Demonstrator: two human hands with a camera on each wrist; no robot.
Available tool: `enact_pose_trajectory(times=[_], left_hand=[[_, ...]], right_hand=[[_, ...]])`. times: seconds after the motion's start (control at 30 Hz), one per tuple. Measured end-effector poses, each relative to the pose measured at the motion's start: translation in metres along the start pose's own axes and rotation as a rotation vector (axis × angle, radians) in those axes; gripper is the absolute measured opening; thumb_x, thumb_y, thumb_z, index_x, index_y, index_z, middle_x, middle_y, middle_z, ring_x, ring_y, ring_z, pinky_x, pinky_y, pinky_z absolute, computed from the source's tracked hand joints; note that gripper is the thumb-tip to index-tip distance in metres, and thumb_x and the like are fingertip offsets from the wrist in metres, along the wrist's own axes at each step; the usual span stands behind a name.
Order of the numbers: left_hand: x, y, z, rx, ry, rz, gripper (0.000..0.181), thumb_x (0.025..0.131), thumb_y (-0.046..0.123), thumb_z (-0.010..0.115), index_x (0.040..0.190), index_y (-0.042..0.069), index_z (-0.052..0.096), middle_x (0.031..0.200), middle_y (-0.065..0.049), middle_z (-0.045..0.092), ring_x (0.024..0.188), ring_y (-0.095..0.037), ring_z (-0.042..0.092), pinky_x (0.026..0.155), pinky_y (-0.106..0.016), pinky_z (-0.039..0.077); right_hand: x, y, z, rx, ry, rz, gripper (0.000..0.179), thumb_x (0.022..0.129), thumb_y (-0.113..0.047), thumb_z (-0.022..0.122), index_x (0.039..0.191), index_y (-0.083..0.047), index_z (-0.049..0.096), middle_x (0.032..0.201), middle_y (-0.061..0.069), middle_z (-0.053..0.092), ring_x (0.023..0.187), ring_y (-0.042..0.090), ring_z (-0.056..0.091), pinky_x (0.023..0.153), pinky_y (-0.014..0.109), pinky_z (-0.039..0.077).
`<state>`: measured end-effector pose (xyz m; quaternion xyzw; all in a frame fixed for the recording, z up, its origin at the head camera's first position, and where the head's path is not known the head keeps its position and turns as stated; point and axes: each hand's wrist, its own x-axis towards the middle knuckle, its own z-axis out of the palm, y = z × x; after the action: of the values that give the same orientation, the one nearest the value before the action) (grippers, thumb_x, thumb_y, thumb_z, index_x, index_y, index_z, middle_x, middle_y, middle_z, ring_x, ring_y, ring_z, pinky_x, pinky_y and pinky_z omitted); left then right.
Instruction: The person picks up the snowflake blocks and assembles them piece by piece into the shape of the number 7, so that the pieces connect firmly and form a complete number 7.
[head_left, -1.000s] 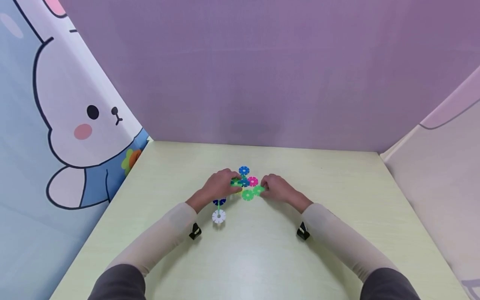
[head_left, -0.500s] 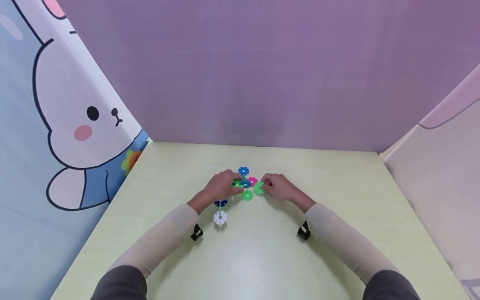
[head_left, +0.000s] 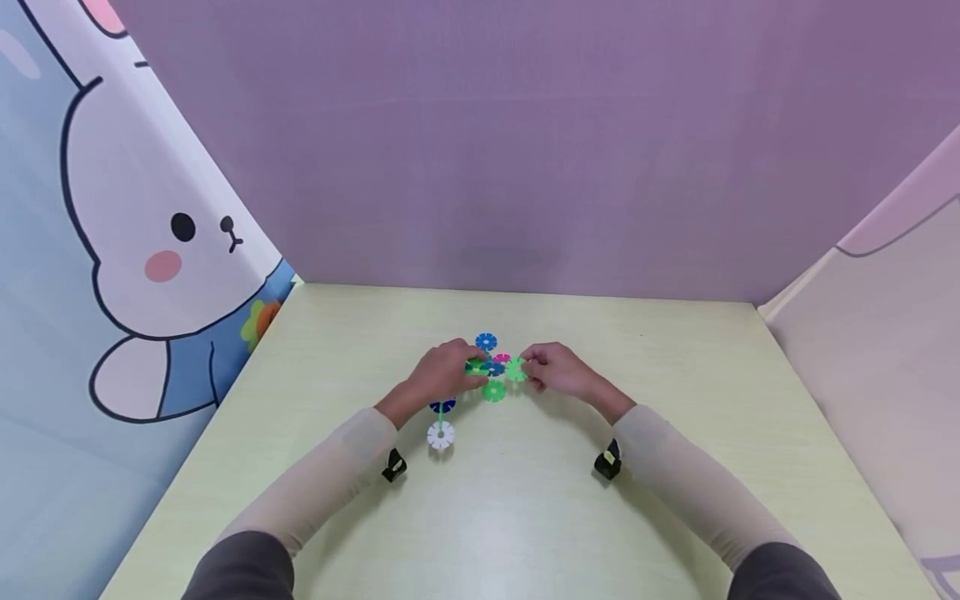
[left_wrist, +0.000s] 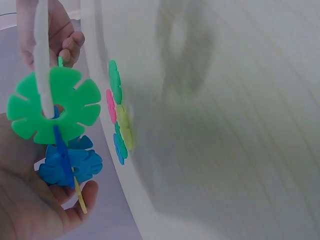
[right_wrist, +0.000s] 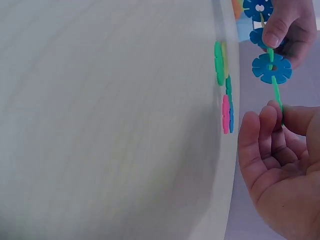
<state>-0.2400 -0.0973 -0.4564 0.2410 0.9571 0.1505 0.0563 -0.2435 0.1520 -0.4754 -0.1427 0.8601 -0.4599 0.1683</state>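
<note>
My left hand (head_left: 444,371) holds a chain of slotted snowflake discs joined edge to edge, raised off the table. From its near end hangs a white disc (head_left: 441,435), with a green disc (left_wrist: 75,117) and a dark blue disc (head_left: 442,407) behind it. Thumb and index finger of my right hand (head_left: 561,371) pinch a green snowflake disc (head_left: 515,369) by its rim. Seen edge-on in the right wrist view, that disc meets the blue disc (right_wrist: 260,71) at the chain's end; how deeply the slots engage is unclear.
Loose snowflake discs lie flat behind and below the hands: a green one (head_left: 493,391), a blue one (head_left: 486,342), a pink one (head_left: 502,358) and a yellow one (left_wrist: 123,125). A purple cloth (head_left: 525,167) rises at the table's (head_left: 510,517) back edge.
My right hand has lifted the green disc from beside the other loose green one and brought it left to the chain's end, partly covering the pink disc. The left hand has barely moved.
</note>
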Motion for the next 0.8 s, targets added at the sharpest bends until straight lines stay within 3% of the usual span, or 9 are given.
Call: enact_pose_trajectory(times=[0.23,0.43,0.6,0.8], left_hand=[[0.0006,0.0011,-0.0002,-0.022,0.008,0.028,0.044,0.091,0.039,0.077,0.130,0.019,0.070,0.123,-0.007,0.068,0.108,-0.022,0.064,0.099,-0.041,0.057],[0.0011,-0.0004,-0.0021,-0.052,0.013,0.094,0.044,0.091,0.034,0.079,0.129,0.015,0.071,0.119,-0.007,0.071,0.109,-0.021,0.065,0.100,-0.037,0.057],[0.0015,-0.0002,-0.0041,-0.035,0.010,0.141,0.044,0.090,0.032,0.079,0.129,0.012,0.071,0.115,-0.007,0.071,0.104,-0.019,0.066,0.096,-0.034,0.058],[0.0015,0.0020,-0.0036,-0.020,0.011,0.153,0.043,0.092,0.032,0.077,0.129,0.011,0.071,0.113,-0.008,0.071,0.102,-0.019,0.065,0.093,-0.033,0.059]], right_hand=[[0.0000,-0.0033,0.0016,0.030,-0.013,0.000,0.023,0.106,-0.014,0.053,0.120,-0.003,0.067,0.091,0.018,0.068,0.075,0.017,0.062,0.073,0.032,0.060],[-0.0001,-0.0033,0.0015,0.074,-0.018,0.002,0.023,0.107,-0.012,0.052,0.119,-0.002,0.068,0.086,0.011,0.064,0.075,0.017,0.061,0.074,0.031,0.060],[-0.0012,-0.0054,0.0035,0.096,-0.008,0.021,0.022,0.106,-0.010,0.053,0.119,-0.001,0.069,0.088,0.012,0.065,0.075,0.016,0.062,0.074,0.031,0.060],[-0.0003,-0.0094,0.0035,0.129,0.008,0.055,0.022,0.105,-0.009,0.054,0.118,0.001,0.069,0.091,0.018,0.066,0.074,0.015,0.063,0.073,0.031,0.062]])
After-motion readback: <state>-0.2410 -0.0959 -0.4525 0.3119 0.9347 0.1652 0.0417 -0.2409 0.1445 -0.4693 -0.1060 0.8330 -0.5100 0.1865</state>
